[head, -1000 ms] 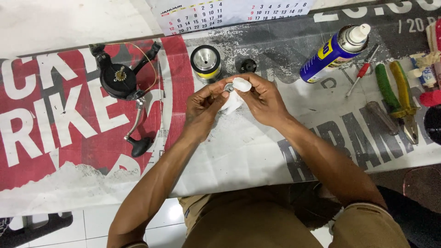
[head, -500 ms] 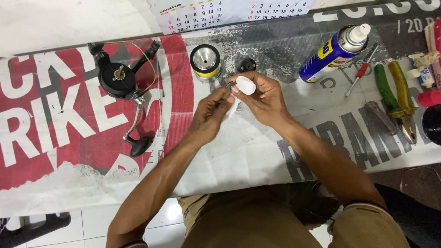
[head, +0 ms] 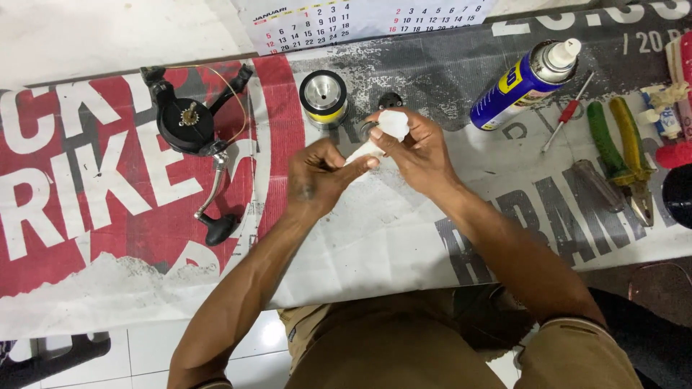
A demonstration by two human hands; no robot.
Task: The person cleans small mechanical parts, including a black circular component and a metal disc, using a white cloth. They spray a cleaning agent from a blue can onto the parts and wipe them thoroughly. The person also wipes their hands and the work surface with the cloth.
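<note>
Together, both hands [head: 375, 162] clamped on white tissue [head: 389, 128], spool [head: 324, 97] just beyond, spray can [head: 525, 83] right

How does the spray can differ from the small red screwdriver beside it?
The spray can is thick, blue and yellow with a white nozzle; the small red screwdriver is thin, with a red handle and bare metal shaft. The can is far larger. Both lie slanted on the banner, untouched.

Soft white tissue [head: 386, 133], shiny metal spool [head: 323, 97], glossy spray can [head: 520, 85], possibly vinyl banner [head: 108, 187]
</note>
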